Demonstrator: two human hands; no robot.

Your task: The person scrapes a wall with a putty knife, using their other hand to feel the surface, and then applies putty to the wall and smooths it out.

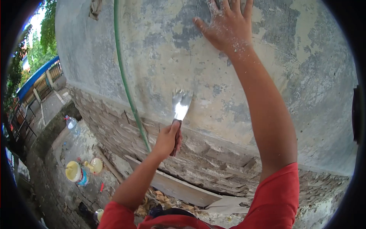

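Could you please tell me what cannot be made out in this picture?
In the head view:
- Right hand: four fingertips, cut off by the top edge.
- Scraper: part of its handle, behind the left hand; blade detail, lost in glare.
- Green hose: upper end, beyond the top edge.
- Bucket: contents, too small to identify.
- Dark object at right: cut off by the lens rim.

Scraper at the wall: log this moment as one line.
left hand: holds scraper, blade up at wall | right hand: spread flat on wall | green hose: left of scraper
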